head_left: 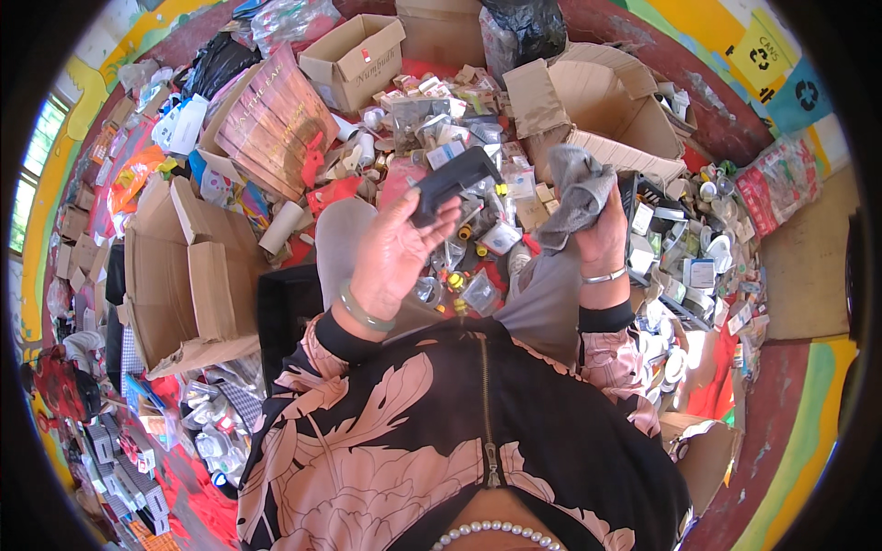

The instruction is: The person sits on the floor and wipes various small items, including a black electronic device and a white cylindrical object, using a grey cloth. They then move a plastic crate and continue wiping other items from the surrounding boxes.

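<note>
A long, angular black plastic piece [450, 186] sits slantwise over the heap in front of the person's knees, its far end pointing up and to the right. The left hand [393, 253] holds it by the near end, the grip pinching it between thumb and fingers, palm turned partly up. To its right, apart from it, is a crumpled grey cloth [581, 195] in the right hand [606, 241] — that grip is closed around the bunched fabric. Between the legs lie small yellow pieces [457, 281] and a clear plastic packet [480, 292]. Beyond the hands spreads a mixed heap of small packages and containers. An open cardboard box [611, 115] stands ahead on the right — another cardboard box [158, 283] is on the left, near a pale tube [283, 228]. Farther off is a black plastic bag [528, 32].
</note>
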Action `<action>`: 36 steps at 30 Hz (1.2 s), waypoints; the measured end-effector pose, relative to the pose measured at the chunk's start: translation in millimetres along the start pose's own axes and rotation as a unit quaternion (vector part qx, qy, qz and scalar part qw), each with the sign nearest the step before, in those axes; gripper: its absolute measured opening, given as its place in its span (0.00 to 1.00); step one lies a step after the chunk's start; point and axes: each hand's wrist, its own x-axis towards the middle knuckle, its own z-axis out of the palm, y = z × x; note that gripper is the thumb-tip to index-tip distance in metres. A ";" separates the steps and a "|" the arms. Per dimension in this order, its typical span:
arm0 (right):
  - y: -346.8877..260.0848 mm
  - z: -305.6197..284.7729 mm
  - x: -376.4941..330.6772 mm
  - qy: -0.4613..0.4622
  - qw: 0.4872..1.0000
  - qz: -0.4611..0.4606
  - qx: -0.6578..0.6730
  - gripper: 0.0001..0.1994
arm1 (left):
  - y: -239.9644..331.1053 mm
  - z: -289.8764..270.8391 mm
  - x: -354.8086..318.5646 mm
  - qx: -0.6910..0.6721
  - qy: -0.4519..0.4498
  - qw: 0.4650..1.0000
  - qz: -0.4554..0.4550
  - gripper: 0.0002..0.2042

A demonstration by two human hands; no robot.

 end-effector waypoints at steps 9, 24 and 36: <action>32.7 60.7 -44.1 -0.270 0.937 0.012 -0.224 0.24 | -38.3 7.0 -11.4 -0.078 -0.081 0.978 -0.173 0.18; 50.2 49.9 -36.1 0.042 0.949 -0.050 -0.310 0.11 | -54.0 4.0 -8.6 0.082 -0.142 0.969 -0.186 0.32; 43.9 79.1 -60.7 -0.175 0.939 0.025 -0.295 0.21 | -26.3 12.0 11.8 0.057 -0.081 0.985 0.141 0.17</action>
